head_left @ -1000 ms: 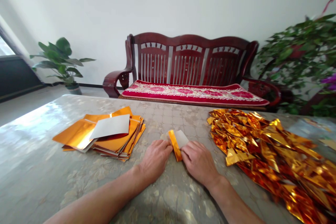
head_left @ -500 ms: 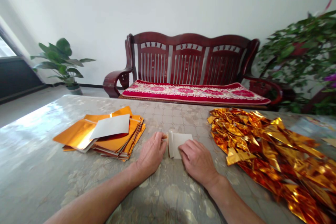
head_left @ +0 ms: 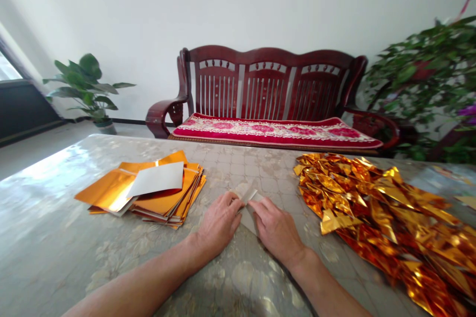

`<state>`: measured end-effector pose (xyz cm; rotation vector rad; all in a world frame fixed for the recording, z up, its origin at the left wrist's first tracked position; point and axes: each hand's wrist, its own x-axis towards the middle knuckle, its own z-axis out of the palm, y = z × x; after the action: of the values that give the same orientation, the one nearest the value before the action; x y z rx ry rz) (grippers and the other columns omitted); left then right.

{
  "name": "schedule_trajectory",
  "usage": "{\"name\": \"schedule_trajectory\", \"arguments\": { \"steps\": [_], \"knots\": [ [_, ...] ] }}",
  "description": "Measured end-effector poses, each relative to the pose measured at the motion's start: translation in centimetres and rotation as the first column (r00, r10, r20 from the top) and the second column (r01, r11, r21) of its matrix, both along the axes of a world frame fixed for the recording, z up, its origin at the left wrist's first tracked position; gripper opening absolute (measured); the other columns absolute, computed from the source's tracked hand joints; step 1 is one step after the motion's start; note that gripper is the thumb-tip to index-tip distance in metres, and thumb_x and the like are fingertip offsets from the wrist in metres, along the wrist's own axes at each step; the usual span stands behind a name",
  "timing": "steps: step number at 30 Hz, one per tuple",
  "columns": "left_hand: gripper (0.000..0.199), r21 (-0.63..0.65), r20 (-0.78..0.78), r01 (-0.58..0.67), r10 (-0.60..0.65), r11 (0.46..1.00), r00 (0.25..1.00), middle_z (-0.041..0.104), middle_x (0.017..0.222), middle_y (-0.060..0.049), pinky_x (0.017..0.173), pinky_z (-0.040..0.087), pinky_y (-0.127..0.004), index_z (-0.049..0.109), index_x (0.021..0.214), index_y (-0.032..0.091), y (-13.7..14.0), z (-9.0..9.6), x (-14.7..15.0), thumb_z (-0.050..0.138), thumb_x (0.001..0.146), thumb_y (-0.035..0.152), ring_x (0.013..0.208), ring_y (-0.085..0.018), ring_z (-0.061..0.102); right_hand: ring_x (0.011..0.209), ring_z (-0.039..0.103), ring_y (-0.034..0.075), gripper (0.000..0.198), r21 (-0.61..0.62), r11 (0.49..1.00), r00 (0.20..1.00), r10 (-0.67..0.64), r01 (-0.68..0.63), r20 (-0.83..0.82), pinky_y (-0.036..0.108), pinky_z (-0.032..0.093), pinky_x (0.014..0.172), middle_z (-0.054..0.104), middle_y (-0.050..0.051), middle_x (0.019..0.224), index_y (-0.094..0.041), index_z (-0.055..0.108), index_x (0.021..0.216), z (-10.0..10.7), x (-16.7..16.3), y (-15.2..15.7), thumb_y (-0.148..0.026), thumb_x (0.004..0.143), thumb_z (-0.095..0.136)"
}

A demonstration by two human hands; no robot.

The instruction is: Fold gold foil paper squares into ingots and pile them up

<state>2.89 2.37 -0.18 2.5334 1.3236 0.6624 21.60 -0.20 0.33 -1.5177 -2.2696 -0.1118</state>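
Both the left hand (head_left: 220, 219) and the right hand (head_left: 278, 230) pinch one folded, pale-faced paper sheet (head_left: 249, 221) between fingertips on the patterned table (head_left: 122, 262).

Between the left hand (head_left: 221, 219) and right hand (head_left: 277, 230), the small pale sheet (head_left: 250, 221) is partly covered by fingers; its underside is out of sight, and whether the fingertips pinch or merely press it cannot be told. Both forearms run off the lower edge. Overlapping layers hide most lower sheets in the gold paper stack (head_left: 167, 203). The crumpled gold foil heap (head_left: 357, 198) is cut off at right, as are the blurred clear plastic (head_left: 439, 181) and leafy plant (head_left: 427, 64). The surface (head_left: 55, 237) conceals the bench's (head_left: 267, 57) lower front.
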Motion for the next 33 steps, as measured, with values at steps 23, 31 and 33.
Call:
{"name": "schedule_trajectory", "arguments": {
  "steps": [23, 31, 33],
  "knots": [
    [0.008, 0.146, -0.39, 0.123, -0.057, 0.982, 0.919, 0.062, 0.1, -0.006, 0.084, 0.046, -0.037, 0.061, 0.097, 0.019, 0.8, 0.5, -0.2, 0.053, 0.095, 0.017, 0.094, -0.023, 0.054, 0.099, 0.052, 0.021, 0.025, 0.066, 0.997, 0.999, 0.042, -0.042, 0.003, 0.033, 0.039, 0.086, 0.066, 0.005, 0.102, -0.021, 0.066, 0.107, 0.2, 0.8, 0.4, -0.007, 0.091, 0.053],
    [0.01, 0.12, -0.431, 0.143, -0.078, 0.982, 0.899, 0.061, 0.099, -0.007, 0.082, 0.047, -0.036, 0.058, 0.103, 0.019, 0.3, 0.6, 0.1, 0.052, 0.095, 0.017, 0.093, -0.023, 0.056, 0.099, 0.051, 0.021, 0.028, 0.021, 1.0, 0.996, 0.016, -0.018, 0.087, 0.034, 0.038, 0.082, 0.065, 0.005, 0.102, -0.026, 0.066, 0.112, -0.1, 0.7, 0.8, -0.011, 0.091, 0.055],
    [0.012, 0.124, -0.445, 0.152, -0.082, 0.981, 0.892, 0.061, 0.1, -0.007, 0.082, 0.047, -0.037, 0.058, 0.106, 0.018, 0.2, 0.8, 0.1, 0.052, 0.095, 0.017, 0.093, -0.023, 0.056, 0.098, 0.051, 0.021, 0.026, 0.017, 0.999, 0.994, -0.034, 0.033, 0.1, 0.034, 0.037, 0.08, 0.066, 0.005, 0.102, -0.026, 0.068, 0.108, 0.0, 1.1, 0.8, -0.011, 0.091, 0.055]
  ]
}}
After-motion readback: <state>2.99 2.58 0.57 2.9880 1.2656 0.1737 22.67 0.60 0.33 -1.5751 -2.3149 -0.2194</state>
